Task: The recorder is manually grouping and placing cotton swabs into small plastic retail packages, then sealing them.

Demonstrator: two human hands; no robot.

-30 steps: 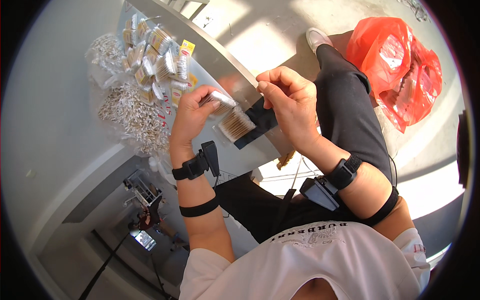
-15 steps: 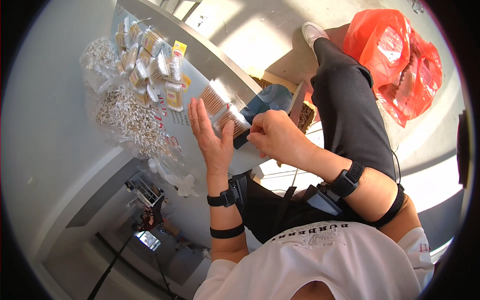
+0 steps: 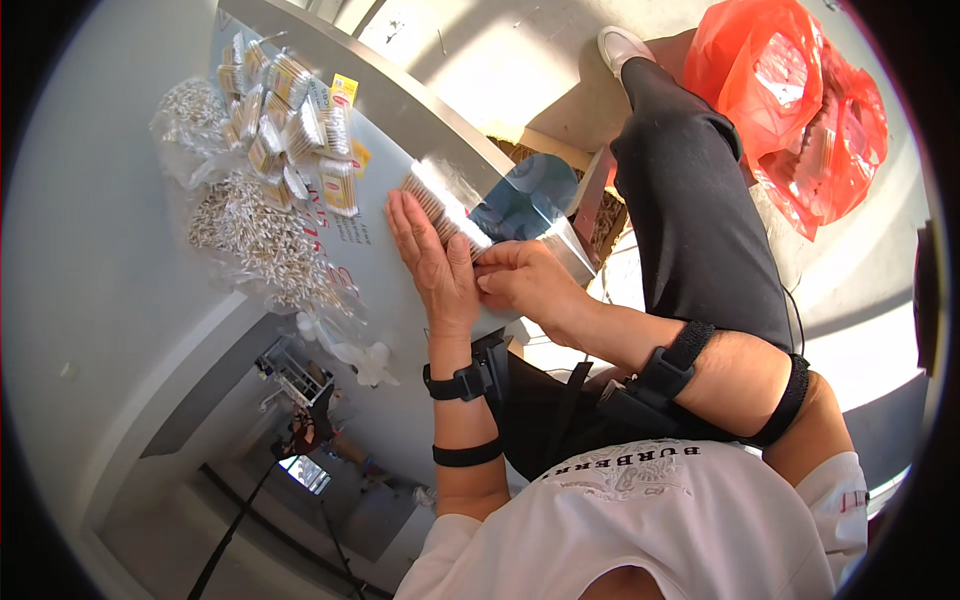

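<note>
A row of cotton swabs [image 3: 437, 207] in shiny clear plastic lies on the table in front of me. Along its left side rests my left hand [image 3: 437, 272], fingers stretched out together and palm turned toward the swabs, holding nothing. My right hand [image 3: 535, 292] is at the near end of the row, beside the left thumb, with thumb and fingers pinched together. Whatever sits between those fingertips is hidden. Just right of the row is a clear sheet with blue round shapes [image 3: 540, 190].
Several filled cotton swab packs [image 3: 285, 125] are heaped at the far left. Beside them, loose cotton swabs [image 3: 250, 235] spill from clear plastic bags [image 3: 175, 150]. The table's raised edge [image 3: 400, 95] runs beyond. A red plastic bag [image 3: 750, 70] stands at the far right, past my leg.
My left hand has closed in against the swabs, and the two swab groups now look like one row. My right hand has shifted slightly left and nearer, meeting the left thumb.
</note>
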